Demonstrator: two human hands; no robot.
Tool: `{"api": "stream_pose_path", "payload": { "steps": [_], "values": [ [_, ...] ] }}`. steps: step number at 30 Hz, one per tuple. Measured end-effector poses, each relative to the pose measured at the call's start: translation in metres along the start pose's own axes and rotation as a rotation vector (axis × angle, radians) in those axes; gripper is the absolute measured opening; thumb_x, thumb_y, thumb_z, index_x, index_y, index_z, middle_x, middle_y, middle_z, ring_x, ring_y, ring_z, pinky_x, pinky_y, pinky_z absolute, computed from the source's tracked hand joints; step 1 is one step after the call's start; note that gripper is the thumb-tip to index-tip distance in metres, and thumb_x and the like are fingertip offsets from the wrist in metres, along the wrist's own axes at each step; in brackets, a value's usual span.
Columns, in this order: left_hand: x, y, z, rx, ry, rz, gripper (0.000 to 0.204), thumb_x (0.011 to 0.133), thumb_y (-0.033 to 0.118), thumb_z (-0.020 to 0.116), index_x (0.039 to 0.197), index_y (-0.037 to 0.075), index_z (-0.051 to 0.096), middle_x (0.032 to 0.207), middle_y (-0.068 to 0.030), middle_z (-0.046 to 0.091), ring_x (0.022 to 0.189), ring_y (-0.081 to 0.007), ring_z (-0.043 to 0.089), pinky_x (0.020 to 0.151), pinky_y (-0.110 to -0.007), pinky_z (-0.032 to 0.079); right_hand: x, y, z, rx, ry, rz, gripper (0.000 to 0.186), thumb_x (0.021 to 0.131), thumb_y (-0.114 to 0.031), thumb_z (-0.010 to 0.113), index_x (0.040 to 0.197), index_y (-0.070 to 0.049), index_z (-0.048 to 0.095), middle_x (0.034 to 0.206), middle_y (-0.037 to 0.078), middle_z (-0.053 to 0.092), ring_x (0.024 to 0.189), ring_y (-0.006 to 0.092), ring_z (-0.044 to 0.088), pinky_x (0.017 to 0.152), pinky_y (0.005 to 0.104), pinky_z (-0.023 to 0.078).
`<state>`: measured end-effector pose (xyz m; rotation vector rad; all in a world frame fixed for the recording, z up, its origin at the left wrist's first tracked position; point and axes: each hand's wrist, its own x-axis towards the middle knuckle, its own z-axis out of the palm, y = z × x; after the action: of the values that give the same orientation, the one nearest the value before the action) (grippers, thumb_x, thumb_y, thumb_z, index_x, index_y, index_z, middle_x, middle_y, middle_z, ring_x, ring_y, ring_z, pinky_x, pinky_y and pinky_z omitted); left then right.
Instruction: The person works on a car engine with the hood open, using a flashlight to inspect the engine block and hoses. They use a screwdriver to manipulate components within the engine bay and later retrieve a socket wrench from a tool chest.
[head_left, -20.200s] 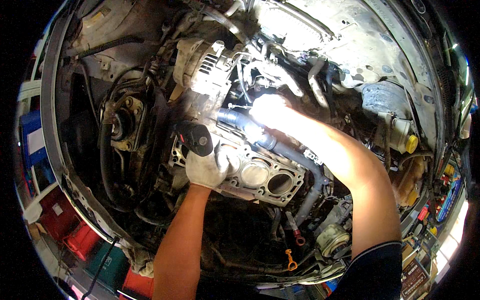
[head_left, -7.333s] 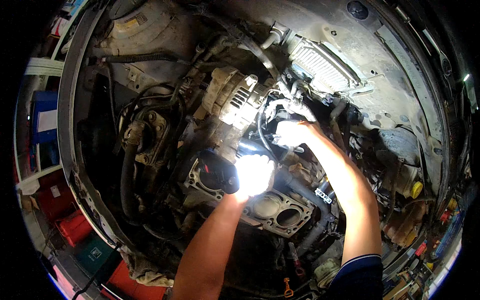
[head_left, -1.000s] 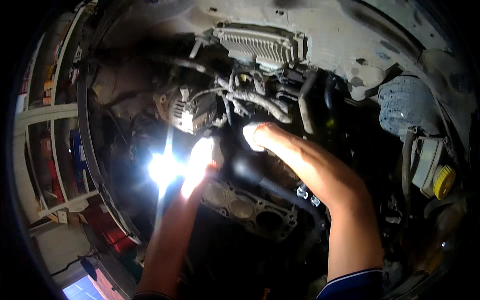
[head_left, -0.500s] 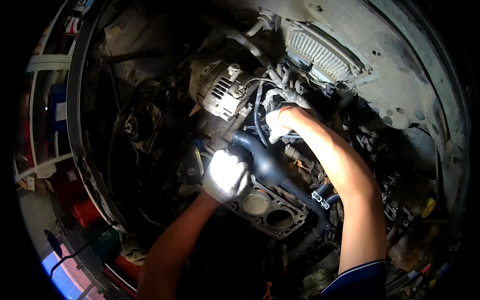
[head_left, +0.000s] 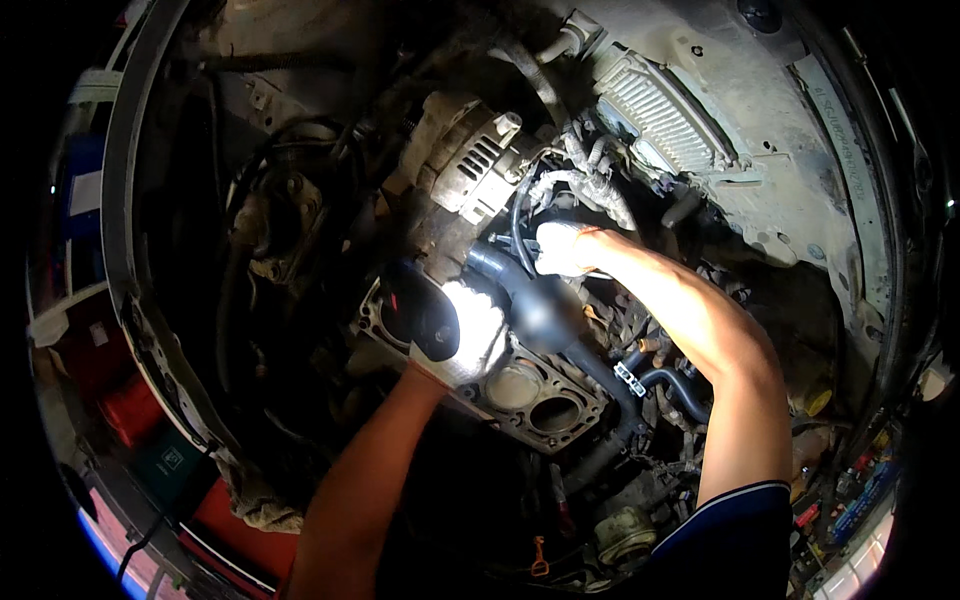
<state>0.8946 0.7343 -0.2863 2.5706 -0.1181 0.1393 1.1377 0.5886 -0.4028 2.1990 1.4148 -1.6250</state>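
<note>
My left hand [head_left: 465, 330], in a pale glove, grips a black handheld lamp [head_left: 430, 318] with red trim over the exposed engine block [head_left: 515, 385], whose open cylinder shows at the right. Farther up, my gloved right hand [head_left: 560, 250] is closed on a thin tool [head_left: 505, 242], partly hidden by the fingers, beside a narrow black hose [head_left: 518, 230]. A thick black hose [head_left: 610, 400] runs diagonally past both hands and down the right side of the block. The silver alternator [head_left: 465, 165] sits just above and left of my right hand.
A ribbed metal module [head_left: 660, 110] is on the far panel. A dark mount [head_left: 280, 220] sits left, a yellow cap [head_left: 818, 402] right, an orange dipstick loop [head_left: 540, 555] at the near edge. A red box [head_left: 130, 420] stands outside the car's left edge.
The view has shifted several times. The lamp glared at the camera a second ago; now it faces the engine. My right hand stays among the hoses below the alternator.
</note>
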Motion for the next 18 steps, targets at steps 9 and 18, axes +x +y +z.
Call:
{"api": "stream_pose_path", "payload": {
  "steps": [9, 18],
  "values": [
    [-0.011, -0.004, 0.005, 0.012, 0.152, 0.037, 0.015, 0.080, 0.015, 0.073, 0.086, 0.008, 0.062, 0.080, -0.0124, 0.055, 0.076, -0.0319, 0.056, 0.074, -0.046, 0.047, 0.003, -0.019, 0.033, 0.115, 0.016, 0.090, 0.024, 0.098, -0.016, 0.057, 0.092, -0.001, 0.075, 0.089, 0.021, 0.072, 0.078, 0.0296, 0.067, 0.071, 0.0412, 0.050],
    [-0.005, 0.005, 0.001, 0.056, 0.063, 0.039, 0.015, 0.081, 0.013, 0.073, 0.091, 0.006, 0.064, 0.084, -0.0138, 0.058, 0.080, -0.0338, 0.059, 0.080, -0.049, 0.050, 0.012, -0.007, 0.047, -0.492, -0.076, -0.291, 0.023, 0.089, -0.012, 0.059, 0.079, -0.001, 0.075, 0.074, 0.018, 0.071, 0.069, 0.0296, 0.068, 0.065, 0.0427, 0.052]
  ]
}}
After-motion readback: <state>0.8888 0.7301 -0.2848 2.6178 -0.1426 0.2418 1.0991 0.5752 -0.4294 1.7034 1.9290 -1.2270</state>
